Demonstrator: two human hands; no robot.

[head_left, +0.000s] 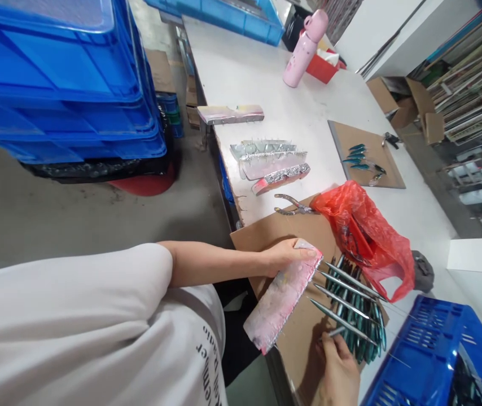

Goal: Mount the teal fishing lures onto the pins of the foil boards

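Observation:
My left hand (pixel 285 256) is closed on one end of a long pink-stained strip (pixel 285 299), its edge lined with foil. Several slender silver lures (pixel 342 296), shaped like fishing jigs, stick out side by side from that edge, thin wires at their far tips. Lower down, my right hand (pixel 336 366) pinches another silver lure (pixel 338 331) near the strip's lower end; whether it touches the strip I cannot tell. Beneath the row lies a pile of dark teal lures (pixel 366 347) on a cardboard sheet (pixel 296 327).
Pliers (pixel 294 206) and a red plastic bag (pixel 359 225) lie beyond my left hand. Farther off are more foil-edged strips (pixel 272 160), a board (pixel 366 149) with teal lures, and a pink bottle (pixel 304 51). A blue crate (pixel 427 338) stands right; stacked blue bins (pixel 63 67) rise left.

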